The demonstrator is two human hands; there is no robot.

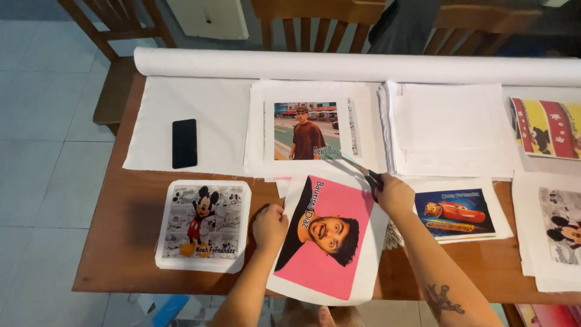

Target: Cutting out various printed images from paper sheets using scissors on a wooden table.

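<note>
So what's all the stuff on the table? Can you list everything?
Pink portrait print: 1, pink with white border, front middle, held.
Scissors: 1, silver blades with dark handles, at the pink print's top edge.
Cartoon mouse print: 1, grey comic background, front left.
Street photo print: 1, person in brown shirt, middle back.
Red car print: 1, blue background, right of the hands.
Phone: 1, black, back left on white cloth.
Fabric roll: 1, white, along the far edge.
Blank sheet stack: 1, white, back right.
Table: 1, brown wood.
Chairs: 3, wooden, behind the table.
Left hand: pinning the pink print.
Right hand: gripping the scissors.
</note>
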